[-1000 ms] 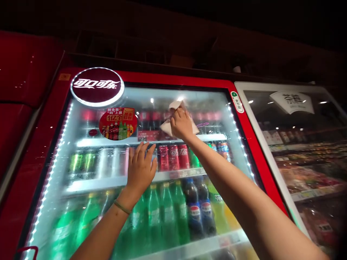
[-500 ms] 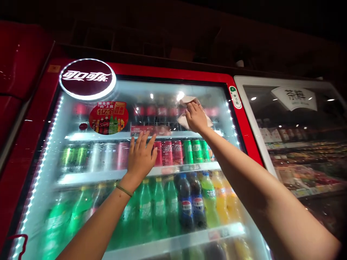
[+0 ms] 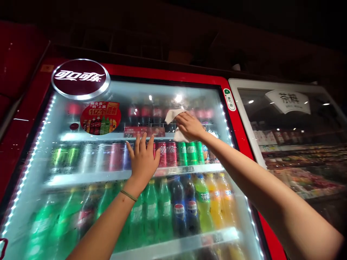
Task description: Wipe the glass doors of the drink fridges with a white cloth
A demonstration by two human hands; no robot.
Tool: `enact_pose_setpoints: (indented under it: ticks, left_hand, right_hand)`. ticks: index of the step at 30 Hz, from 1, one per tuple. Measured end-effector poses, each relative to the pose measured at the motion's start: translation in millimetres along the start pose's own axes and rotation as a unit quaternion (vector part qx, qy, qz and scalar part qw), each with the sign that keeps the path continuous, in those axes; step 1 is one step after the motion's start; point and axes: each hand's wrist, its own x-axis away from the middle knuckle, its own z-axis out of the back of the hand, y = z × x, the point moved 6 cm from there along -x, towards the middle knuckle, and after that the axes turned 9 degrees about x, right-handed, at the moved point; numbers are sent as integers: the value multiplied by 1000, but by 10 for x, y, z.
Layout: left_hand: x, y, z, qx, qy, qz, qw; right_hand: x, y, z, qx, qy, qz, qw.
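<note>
My right hand (image 3: 189,125) presses a white cloth (image 3: 173,115) against the glass door (image 3: 119,95) of a lit drinks fridge. The cloth sticks out to the left of the fingers and below the palm. Lower and to the left, my left hand (image 3: 143,159) rests on the same glass with its fingers spread and nothing in it. A thin band circles the left wrist. Behind the glass stand rows of cans (image 3: 168,153) and bottles (image 3: 151,204). Droplets or fogging blur parts of the pane.
A round lit sign (image 3: 80,79) juts from the fridge's upper left corner. A red oval sticker (image 3: 100,117) is on the glass. The red door frame (image 3: 241,133) borders a second, white-framed cooler (image 3: 260,155) at the right. It is dark above.
My right hand has moved the cloth down and left across the glass. My left hand stays on the pane with fingers more spread. The view has shifted slightly right.
</note>
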Motion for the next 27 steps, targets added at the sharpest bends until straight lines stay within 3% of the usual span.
enact_pose_setpoints:
  ticks: [3,4,8,9,13,18,22,25,27]
  left_hand:
    - [58,40,-39,-16,6,-20,1000]
    - [72,38,-47,-21,5,-23,1000]
    - [90,27,-61,-23,-5,-24,999]
    - [89,27,-59,-20,-5,-23,1000]
    - [89,34,-56,-6,-4,-18,1000]
    - [94,54,-62,-23,-7,-22,999]
    - [96,67,-59,-22,5,-29,999]
    - [99,65,-67,-17,3,-25,1000]
    - [101,66,-70,-11,2,-20,1000]
  right_hand:
    - [103,286,73,14,61,-148,987]
    - [124,318,79,17,68,-163,984]
    - [112,200,-1,13,14,-28,999]
    - [112,241,-1,14,17,-37,999]
    - [204,646,72,26,92,-229,969]
    - [318,838,39,17,57,-139,989]
    - [549,1225,119,26,106,-253,961]
    - [639,1243,80,23,66,-159,985]
    - [710,1255,63,26,53,-143,988]
